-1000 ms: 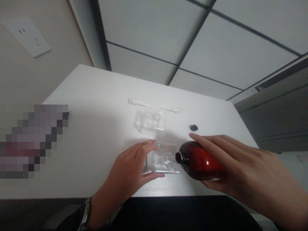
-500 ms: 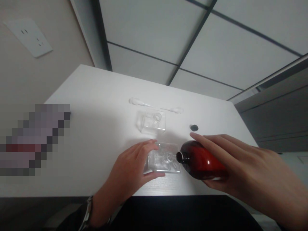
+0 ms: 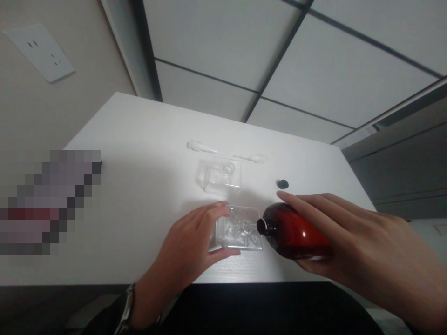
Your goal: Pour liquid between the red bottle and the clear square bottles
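My left hand (image 3: 190, 244) grips the left side of a clear, square-cornered container (image 3: 240, 241), thumb along the near side and fingers along the far side. Tipped nearly level, a dark red-brown bottle (image 3: 293, 235) lies in the grasp of my right hand (image 3: 349, 237). Its uncapped black mouth points left, over the container's right edge. Clear liquid appears to run from the mouth into the container, where the surface looks rippled. Behind it stands a clear box (image 3: 222, 179) with a round ring shape on top. A small black cap (image 3: 282, 184) lies beyond my right fingertips.
Two slender clear, pipette-like pieces (image 3: 204, 148) lie end to end farther back on the white table (image 3: 139, 195). A pixelated object (image 3: 52, 200) is at the far left. Grey panels (image 3: 216, 46) rise behind the table, and a wall socket (image 3: 42, 53) is at upper left.
Both hands, the container and the bottle stay almost in place. The liquid's surface in the container looks more disturbed. The view has shifted very slightly.
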A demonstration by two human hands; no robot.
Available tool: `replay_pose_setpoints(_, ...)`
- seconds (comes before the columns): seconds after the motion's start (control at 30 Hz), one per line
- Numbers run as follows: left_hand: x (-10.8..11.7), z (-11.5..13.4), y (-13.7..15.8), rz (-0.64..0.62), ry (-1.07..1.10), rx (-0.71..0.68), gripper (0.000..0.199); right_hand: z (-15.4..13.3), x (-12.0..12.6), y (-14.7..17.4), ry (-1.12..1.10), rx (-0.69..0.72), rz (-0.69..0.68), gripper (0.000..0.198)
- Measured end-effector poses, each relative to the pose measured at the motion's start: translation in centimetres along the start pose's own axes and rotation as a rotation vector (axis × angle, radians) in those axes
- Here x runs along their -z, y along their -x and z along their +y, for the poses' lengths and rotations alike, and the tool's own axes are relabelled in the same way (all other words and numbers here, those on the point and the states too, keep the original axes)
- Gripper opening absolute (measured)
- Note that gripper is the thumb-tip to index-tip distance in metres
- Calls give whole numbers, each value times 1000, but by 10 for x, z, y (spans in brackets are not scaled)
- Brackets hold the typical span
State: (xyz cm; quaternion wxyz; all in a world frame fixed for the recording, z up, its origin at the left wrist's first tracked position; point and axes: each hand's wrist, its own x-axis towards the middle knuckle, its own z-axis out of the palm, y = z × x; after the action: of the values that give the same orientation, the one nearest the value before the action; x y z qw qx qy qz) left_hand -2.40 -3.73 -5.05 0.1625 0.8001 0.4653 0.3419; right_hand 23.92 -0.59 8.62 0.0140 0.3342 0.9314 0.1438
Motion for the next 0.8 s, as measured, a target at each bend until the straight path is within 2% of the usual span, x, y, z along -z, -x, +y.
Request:
replay_pose_setpoints(0.3,1,1,0,-7,29,21,69,0,-1,3,-12,-23,-1,64)
replay_pose_setpoints(0.43,1,0,0,1,3,6,74,0,-2,3,-24,-20,-12,67)
replay_pose_setpoints(0.8,1,1,1,-6,-21,10,78,0,1,-2,10,15,11,57)
